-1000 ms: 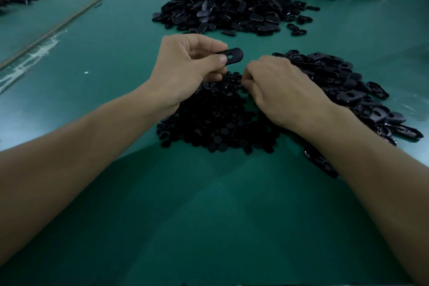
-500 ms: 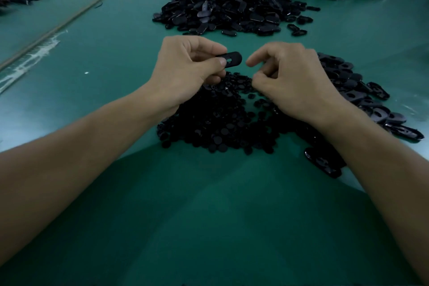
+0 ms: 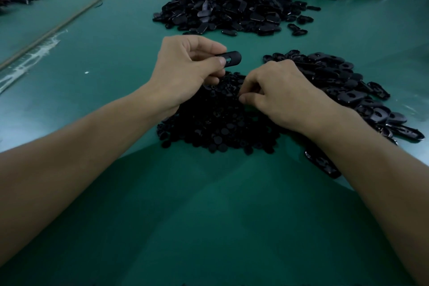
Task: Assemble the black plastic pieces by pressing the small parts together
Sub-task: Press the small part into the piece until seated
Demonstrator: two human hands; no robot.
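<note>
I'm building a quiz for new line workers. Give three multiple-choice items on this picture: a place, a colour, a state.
1. The right hand is: A at the pile of small round parts B in a pocket C on a shelf
2. The table is: A grey B green C white
3. The oval piece is: A lying flat B pinched by the left hand C in a box
1A, it reaches into that pile; 2B, green all around; 3B, thumb and finger hold it raised.
</note>
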